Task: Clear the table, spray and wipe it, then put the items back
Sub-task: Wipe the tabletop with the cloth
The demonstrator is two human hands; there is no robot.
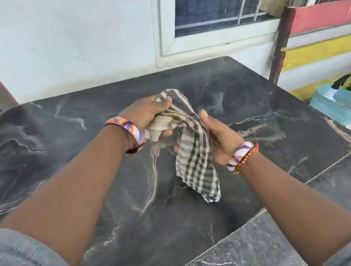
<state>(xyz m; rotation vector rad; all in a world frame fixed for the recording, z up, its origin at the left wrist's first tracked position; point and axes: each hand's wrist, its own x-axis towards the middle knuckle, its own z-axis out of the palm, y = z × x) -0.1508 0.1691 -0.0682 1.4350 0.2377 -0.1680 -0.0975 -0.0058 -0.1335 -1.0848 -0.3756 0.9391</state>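
While both hands — left hand (146, 114), right hand (221, 135) — grip it, the checked cloth (193, 153) hangs lengthwise, seemingly above the table (53, 135)

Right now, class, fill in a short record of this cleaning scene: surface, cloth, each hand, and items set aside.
Surface: dark marble-patterned table
Cloth: checked cloth, held above the table, lower end hanging
Left hand: left hand grips the cloth's upper end
Right hand: right hand holds the cloth's middle
Set aside: teal basket on the floor to the right
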